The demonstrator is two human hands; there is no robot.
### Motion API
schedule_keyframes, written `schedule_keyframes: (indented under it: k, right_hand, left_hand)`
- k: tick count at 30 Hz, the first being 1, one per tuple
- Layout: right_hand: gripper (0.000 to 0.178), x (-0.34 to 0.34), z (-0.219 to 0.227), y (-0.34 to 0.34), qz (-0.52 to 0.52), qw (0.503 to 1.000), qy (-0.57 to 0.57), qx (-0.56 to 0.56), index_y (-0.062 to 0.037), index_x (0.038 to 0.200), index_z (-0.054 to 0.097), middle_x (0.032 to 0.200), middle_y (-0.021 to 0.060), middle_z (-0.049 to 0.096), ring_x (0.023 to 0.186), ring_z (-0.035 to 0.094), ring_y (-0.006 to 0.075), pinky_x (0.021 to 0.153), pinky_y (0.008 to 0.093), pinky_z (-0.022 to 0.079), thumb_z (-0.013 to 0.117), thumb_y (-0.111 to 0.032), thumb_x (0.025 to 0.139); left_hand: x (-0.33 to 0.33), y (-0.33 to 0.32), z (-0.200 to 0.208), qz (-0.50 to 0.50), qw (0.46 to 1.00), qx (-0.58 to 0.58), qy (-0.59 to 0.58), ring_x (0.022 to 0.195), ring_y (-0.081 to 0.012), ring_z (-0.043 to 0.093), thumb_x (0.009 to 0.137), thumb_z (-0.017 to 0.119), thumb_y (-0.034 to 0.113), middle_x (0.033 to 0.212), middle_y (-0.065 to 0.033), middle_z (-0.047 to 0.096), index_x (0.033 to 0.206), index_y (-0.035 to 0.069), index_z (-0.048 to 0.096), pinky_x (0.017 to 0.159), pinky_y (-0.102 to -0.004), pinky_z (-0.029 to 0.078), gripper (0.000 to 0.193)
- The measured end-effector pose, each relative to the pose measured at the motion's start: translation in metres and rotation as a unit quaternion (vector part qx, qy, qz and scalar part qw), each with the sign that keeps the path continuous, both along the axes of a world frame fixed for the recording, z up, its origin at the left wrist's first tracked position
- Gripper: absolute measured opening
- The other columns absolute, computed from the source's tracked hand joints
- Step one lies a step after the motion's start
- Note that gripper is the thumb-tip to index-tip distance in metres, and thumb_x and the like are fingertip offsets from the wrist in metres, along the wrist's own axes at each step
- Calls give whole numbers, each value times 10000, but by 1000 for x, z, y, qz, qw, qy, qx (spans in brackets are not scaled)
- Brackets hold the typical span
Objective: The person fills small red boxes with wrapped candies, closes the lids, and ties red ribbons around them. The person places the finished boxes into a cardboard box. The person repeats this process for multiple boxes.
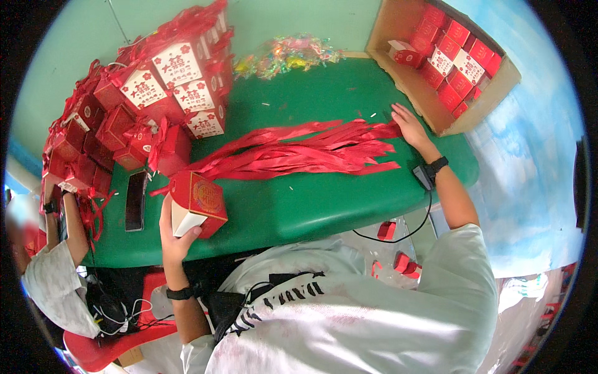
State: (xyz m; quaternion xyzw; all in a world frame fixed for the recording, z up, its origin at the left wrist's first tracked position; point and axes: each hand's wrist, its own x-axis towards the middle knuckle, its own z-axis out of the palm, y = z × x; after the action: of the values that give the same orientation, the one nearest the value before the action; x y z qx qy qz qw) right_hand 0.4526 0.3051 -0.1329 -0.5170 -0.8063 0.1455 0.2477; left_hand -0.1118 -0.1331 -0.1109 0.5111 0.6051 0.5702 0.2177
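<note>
A red cardboard gift box (208, 201) with a gold emblem and a white flap is held by my left hand (176, 229), close to the table's near edge. Its fingers are wrapped round the box's left side and underside. Across the table's middle lies a long bundle of red satin ribbons (299, 149), its left end reaching behind the box. My right hand (411, 129) rests at the bundle's right end, touching the ribbon tips. The fingers there are stretched out, and the thumb is mostly hidden.
Red and white ribboned boxes (180, 93) are stacked high at the left. A phone (135, 201), shiny wrapped sweets (289, 55) and an open carton (402, 93) of boxes share the green table (299, 206). At far left, another person's arms (76, 230) reach toward the stack.
</note>
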Motion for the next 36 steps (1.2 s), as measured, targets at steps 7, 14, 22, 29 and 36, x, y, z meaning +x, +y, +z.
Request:
schedule_keyframes:
  k: [7,14,22,29,36]
  right_hand:
    - [554,-16,-6,-6,15,987,154,-46,-31,1516,578,1615,164,529,1525,454,294,1278,367,295,405,-400,1141]
    - [628,9,8,-7,-31,879,449,-158,-82,1596,506,1691,83,439,1635,239,228,1324,394,81,383,-502,1145]
    - [625,-4,9,-17,85,996,-2,-24,-117,1637,446,1722,153,384,1614,303,347,1323,495,185,524,-422,1098]
    - [608,-18,11,-29,94,982,-161,32,-126,1636,434,1725,194,346,1602,287,431,1317,529,203,513,-417,1108]
    - [612,-80,12,-72,70,988,-136,22,84,1589,376,1644,327,386,1552,350,472,1308,498,268,493,-267,1102]
  left_hand:
    - [4,0,3,11,999,12,35,1262,-273,628,707,911,295,1393,-181,631,1581,-46,417,1098,-405,473,1060]
    - [7,4,10,16,994,46,96,1266,-326,632,688,929,336,1370,-202,639,1527,-48,479,1104,-422,462,1025]
    - [5,3,9,13,991,61,119,1248,-349,639,690,929,346,1353,-208,638,1514,-54,490,1093,-434,470,1016]
    - [2,5,4,13,990,60,127,1254,-337,644,696,927,363,1381,-219,633,1533,-53,472,1089,-428,476,1039]
    - [-1,2,3,30,990,48,131,1247,-318,648,716,911,378,1370,-211,645,1541,-47,465,1086,-425,478,1030]
